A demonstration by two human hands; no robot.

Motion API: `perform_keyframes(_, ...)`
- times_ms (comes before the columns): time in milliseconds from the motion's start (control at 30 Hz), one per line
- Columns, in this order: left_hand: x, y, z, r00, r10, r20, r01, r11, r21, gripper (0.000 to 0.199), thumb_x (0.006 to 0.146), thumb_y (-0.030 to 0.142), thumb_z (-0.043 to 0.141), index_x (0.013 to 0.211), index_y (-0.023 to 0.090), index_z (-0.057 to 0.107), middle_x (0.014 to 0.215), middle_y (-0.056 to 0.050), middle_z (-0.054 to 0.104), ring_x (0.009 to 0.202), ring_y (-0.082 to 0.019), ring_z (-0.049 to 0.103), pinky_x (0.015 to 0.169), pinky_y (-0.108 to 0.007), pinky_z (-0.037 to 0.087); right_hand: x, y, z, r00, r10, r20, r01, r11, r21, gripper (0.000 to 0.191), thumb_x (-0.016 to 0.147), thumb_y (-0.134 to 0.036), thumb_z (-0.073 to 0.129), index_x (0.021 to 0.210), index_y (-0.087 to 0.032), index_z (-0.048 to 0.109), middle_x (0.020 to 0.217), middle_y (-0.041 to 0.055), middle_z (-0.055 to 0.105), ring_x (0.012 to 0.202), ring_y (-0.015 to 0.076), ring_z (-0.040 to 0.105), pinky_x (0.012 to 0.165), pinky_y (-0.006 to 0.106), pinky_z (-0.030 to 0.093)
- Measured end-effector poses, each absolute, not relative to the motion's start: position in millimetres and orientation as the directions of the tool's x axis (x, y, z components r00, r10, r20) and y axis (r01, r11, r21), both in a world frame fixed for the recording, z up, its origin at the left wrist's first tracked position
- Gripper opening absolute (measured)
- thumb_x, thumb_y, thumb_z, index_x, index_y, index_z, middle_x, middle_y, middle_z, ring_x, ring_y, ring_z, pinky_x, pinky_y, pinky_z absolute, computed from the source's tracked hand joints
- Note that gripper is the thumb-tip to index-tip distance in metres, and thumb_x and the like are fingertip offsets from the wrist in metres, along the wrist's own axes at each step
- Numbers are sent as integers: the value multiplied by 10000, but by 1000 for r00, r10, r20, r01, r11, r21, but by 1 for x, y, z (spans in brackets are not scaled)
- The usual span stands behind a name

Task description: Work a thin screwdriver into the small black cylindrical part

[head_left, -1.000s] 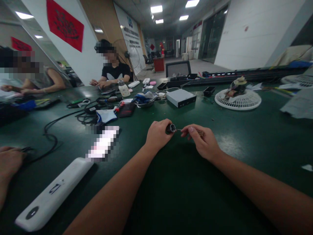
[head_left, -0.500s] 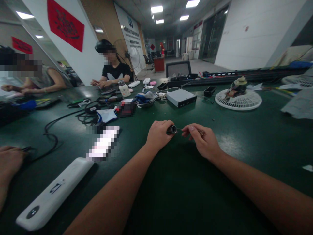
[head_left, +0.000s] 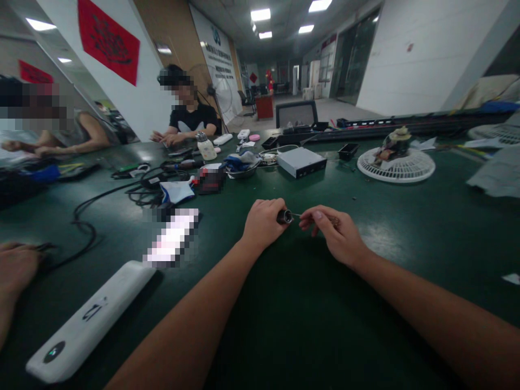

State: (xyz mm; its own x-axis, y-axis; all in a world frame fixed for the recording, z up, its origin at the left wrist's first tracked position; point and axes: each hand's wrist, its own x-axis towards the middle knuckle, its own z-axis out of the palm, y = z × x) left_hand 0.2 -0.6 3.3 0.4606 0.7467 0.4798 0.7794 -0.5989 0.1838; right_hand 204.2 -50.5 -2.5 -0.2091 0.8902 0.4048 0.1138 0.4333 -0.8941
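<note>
My left hand point(head_left: 263, 223) is closed around a small dark cylinder point(head_left: 286, 216), whose round, open, metal-rimmed end faces right. My right hand point(head_left: 333, 232) pinches a thin metal pick-like tool point(head_left: 296, 215) between thumb and fingers; a brownish patterned part shows behind the fingers. The tool's tip is at the cylinder's rim, though I cannot tell whether it goes inside. Both hands are low over the dark green table point(head_left: 280, 314).
A white elongated device point(head_left: 91, 319) and a blurred lit phone point(head_left: 173, 238) lie left. Behind are a silver box point(head_left: 301, 162), a white fan grille point(head_left: 396, 167), a bottle point(head_left: 206, 147) and cables point(head_left: 87, 208). Another person's hand point(head_left: 18, 265) is at the left edge; two people sit beyond.
The cylinder's open end has tilted slightly and dipped. My right fingers have shifted a little left, bringing the thin tool nearer the rim.
</note>
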Motion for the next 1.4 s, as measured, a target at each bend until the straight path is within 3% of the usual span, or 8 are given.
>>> perform_keyframes(300,1,-1,3,441,761,476,787,-583,201,169,804,240,685,800,227,517,837,-17,689,797,-219,626,816,-387,444,204,-51,-1,-193,891,412,141,440,-887,362,1020,-471,508,981,-197,742,838,56,738,762,187,698,662,305,544)
perform_keyframes(500,0,0,2,449,757,475,781,-591,204,157,798,220,678,806,222,521,824,-17,682,785,-214,622,822,-388,444,204,-53,0,-304,864,401,71,440,-895,344,1035,-440,489,999,-192,725,874,58,735,774,176,698,646,298,545)
perform_keyframes(700,1,-1,5,460,763,453,782,-590,200,168,794,228,689,793,223,521,825,-19,686,798,-219,622,821,-390,447,204,-52,0,-209,885,415,114,444,-889,328,1033,-424,504,956,-185,715,816,43,724,730,162,688,646,290,534)
perform_keyframes(900,0,0,3,456,758,466,783,-591,195,157,794,223,684,808,221,528,824,-17,686,793,-215,628,821,-378,440,204,-53,-1,-315,857,409,56,447,-893,334,1040,-425,487,990,-186,714,861,52,731,760,163,693,633,282,535)
perform_keyframes(1033,1,0,1,461,757,464,782,-593,190,168,783,216,692,801,224,525,823,-10,689,790,-214,627,822,-374,436,205,-52,-2,-245,871,425,102,459,-883,357,1038,-436,493,918,-182,713,769,37,716,690,151,673,627,282,524)
perform_keyframes(1133,1,0,2,462,754,467,782,-595,186,176,776,210,695,797,224,521,820,-9,688,788,-215,626,823,-375,436,205,-51,-3,-194,880,434,96,457,-884,339,1034,-439,504,950,-186,712,810,45,722,729,164,689,620,284,532)
perform_keyframes(1267,1,-1,3,464,755,464,781,-596,188,158,792,210,680,792,223,522,824,-12,688,783,-209,626,825,-374,436,205,-52,-2,-287,860,421,50,452,-890,335,1040,-433,492,1004,-186,715,878,60,735,777,177,702,632,293,542)
perform_keyframes(1400,1,-2,3,462,761,454,789,-587,182,168,786,213,689,797,223,522,835,-10,691,798,-210,629,835,-373,436,206,-53,-2,-262,871,415,106,453,-885,362,1046,-426,483,928,-176,717,787,45,727,711,158,688,638,289,528)
